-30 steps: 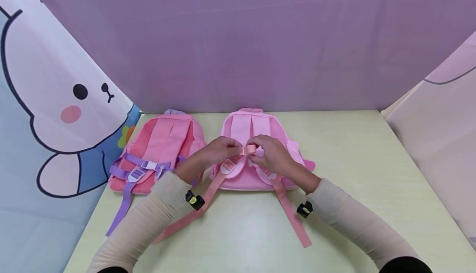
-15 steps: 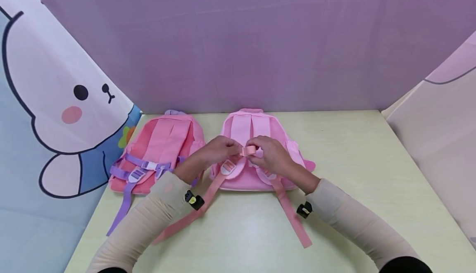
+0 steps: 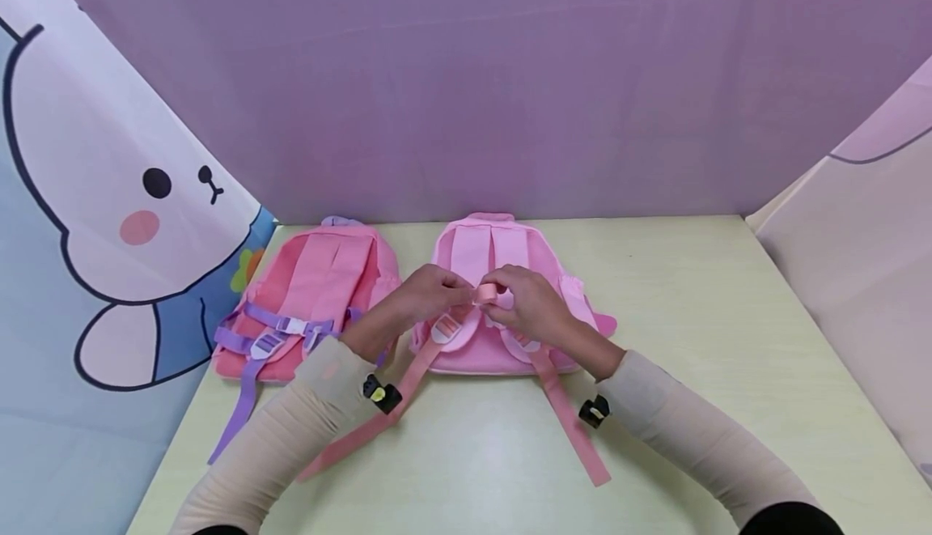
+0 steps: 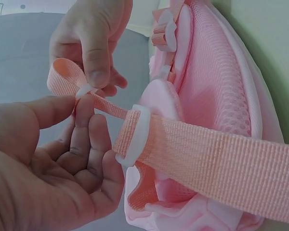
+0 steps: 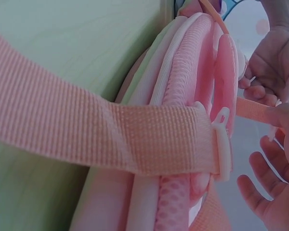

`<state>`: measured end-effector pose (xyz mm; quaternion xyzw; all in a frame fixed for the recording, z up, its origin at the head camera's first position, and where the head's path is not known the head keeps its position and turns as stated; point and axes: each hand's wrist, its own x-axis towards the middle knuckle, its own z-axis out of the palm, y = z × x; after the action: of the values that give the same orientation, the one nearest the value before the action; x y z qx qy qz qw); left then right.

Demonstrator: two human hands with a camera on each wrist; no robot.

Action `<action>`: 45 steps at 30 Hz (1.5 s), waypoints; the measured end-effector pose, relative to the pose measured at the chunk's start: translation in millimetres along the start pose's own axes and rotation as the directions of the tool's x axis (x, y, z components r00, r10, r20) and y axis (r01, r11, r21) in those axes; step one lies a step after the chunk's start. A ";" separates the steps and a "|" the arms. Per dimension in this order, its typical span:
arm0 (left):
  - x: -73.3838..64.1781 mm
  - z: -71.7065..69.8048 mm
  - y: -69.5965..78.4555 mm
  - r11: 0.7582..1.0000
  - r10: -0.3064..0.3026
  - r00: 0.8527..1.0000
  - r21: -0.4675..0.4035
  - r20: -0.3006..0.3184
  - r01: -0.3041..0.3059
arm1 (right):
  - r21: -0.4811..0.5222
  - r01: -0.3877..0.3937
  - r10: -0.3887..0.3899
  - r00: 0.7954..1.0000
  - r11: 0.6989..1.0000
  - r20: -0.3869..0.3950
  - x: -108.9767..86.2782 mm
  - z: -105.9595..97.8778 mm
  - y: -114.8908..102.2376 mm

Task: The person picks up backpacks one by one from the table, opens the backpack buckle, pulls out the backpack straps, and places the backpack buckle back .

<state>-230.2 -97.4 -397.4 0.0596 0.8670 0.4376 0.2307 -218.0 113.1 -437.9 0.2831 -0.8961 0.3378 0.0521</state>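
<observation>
A light pink backpack [image 3: 459, 248] lies with its shoulder straps up. Above its middle, both hands work at a narrow peach webbing strap [image 4: 108, 107] with a small white plastic buckle [image 4: 85, 91]. My left hand [image 3: 433, 292] pinches the strap at the buckle between thumb and forefinger, its other fingers curled below. My right hand [image 3: 530, 302] pinches the strap on the buckle's other side, thumb against forefinger. A strap loop [image 4: 65, 77] stands up from the buckle, between the two hands. In the right wrist view, the fingers partly hide the buckle.
A darker pink backpack [image 3: 331, 252] with purple straps and a fastened white clip [image 3: 294, 324] lies to the left. Loose peach strap ends [image 3: 575, 430] trail across the table [image 3: 699, 316] toward the front. A purple panel [image 3: 510, 90] closes off the back.
The strap loop at the right fingertips looks shorter in the head view than half a second ago. Both hands stay almost in place, and the backpacks have not moved.
</observation>
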 end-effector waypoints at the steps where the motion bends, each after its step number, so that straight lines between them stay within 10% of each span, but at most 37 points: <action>1: -0.2 -0.1 0.4 1.000 -0.004 1.000 0.005 -0.002 0.004 | 0.002 0.000 0.000 1.000 1.000 0.000 0.2 0.0 0.0; 45: 3.4 -2.1 -12.2 0.998 0.064 0.998 0.002 -0.004 -0.064 | 0.091 -0.043 0.043 0.999 0.995 0.001 6.0 11.4 -0.1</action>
<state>-233.0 -105.4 -407.0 0.0867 0.8657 0.4440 0.2145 -221.9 103.0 -444.9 0.2656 -0.8857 0.3794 0.0325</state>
